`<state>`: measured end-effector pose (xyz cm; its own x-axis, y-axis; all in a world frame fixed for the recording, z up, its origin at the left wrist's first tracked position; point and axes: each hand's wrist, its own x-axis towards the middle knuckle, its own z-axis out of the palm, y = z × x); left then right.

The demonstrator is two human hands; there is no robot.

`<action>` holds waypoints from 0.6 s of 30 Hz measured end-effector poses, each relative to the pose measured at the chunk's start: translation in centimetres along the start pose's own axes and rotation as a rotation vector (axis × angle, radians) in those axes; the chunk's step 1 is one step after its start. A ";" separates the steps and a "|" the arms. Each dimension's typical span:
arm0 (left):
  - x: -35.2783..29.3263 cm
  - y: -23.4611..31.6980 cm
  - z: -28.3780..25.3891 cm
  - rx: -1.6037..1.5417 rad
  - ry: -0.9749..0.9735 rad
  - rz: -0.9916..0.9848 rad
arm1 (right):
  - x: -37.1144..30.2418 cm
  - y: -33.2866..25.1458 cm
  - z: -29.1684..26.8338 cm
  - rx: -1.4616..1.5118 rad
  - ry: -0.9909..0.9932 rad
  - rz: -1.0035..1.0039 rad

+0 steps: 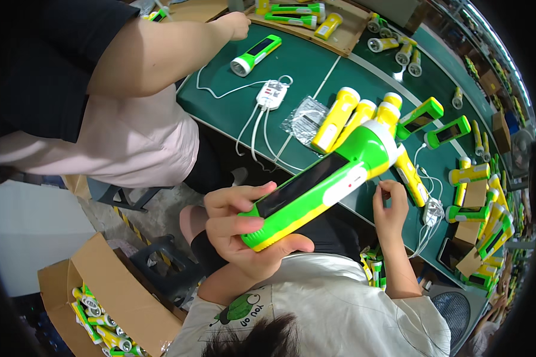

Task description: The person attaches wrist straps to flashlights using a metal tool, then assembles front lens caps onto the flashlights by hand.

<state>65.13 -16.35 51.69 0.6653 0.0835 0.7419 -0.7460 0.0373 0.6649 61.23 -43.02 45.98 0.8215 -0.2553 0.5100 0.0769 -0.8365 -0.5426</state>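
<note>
My left hand (244, 229) grips the tail end of a green and yellow torch (324, 181) with a dark panel on top and a white button patch, held slanted up to the right over my lap. My right hand (390, 205) is pinched shut beside the torch's middle, near the table edge, fingers close to a thin white cable (426, 223); what it pinches is too small to tell. Several yellow torches (339, 119) lie on the green table (304, 65) just beyond the held torch's head.
Another person's arm (161, 50) reaches across the table at upper left, near a green torch (255, 55) and a white charger block (271, 94) with cables. A cardboard box (110, 297) of torches stands on the floor at lower left. More torches line the table's right side.
</note>
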 end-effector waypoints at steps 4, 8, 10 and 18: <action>-0.7 0.3 2.1 -0.105 0.157 -0.054 | -0.7 1.0 -0.1 -0.107 0.029 -0.004; -0.9 0.6 3.1 -0.126 0.160 -0.046 | -0.9 1.6 0.1 -0.206 -0.013 0.051; -0.8 0.7 3.6 -0.143 0.161 -0.076 | -0.5 1.9 0.3 -0.212 -0.041 0.114; -1.2 0.7 5.7 -0.222 0.221 -0.177 | 1.2 -0.3 -0.2 -0.113 -0.028 0.020</action>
<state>63.99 -22.11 51.76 0.7810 0.2689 0.5636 -0.6235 0.2840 0.7284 62.13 -43.15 46.88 0.8379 -0.2602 0.4797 -0.0028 -0.8810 -0.4730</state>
